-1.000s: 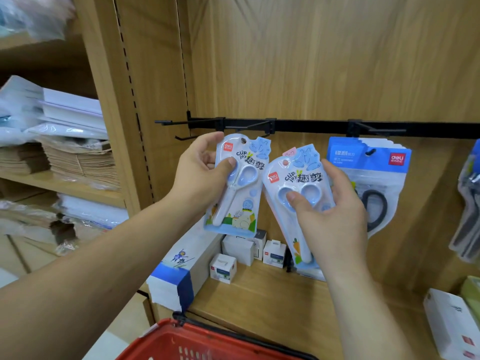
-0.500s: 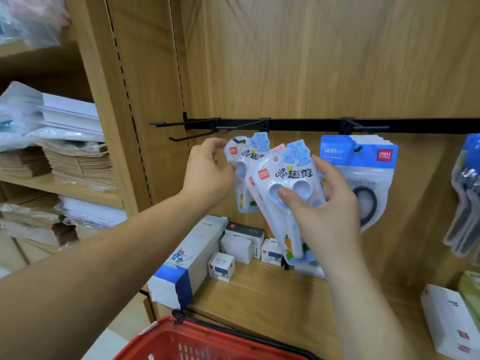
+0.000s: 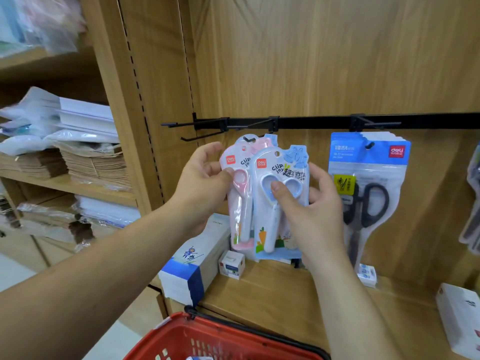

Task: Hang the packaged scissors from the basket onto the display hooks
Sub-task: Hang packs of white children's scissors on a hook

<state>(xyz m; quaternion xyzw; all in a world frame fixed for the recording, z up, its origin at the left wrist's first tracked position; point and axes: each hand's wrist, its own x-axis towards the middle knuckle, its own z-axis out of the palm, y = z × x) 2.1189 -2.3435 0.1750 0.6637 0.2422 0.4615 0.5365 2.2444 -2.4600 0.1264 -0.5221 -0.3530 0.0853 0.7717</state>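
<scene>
Hidden: pink pack (image 3: 239,209) partly behind blue pack (image 3: 267,229); basket (image 3: 181,331) cropped.
Packs held: two.
Grip: left hand (image 3: 202,183) pinches pink, right hand (image 3: 317,214) blue.

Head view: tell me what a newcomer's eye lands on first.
Two hands meet at centre: the left hand pinches a pink scissors pack just under the black rail, and the right hand holds a blue scissors pack overlapping it. A red basket sits at the bottom edge.
</scene>
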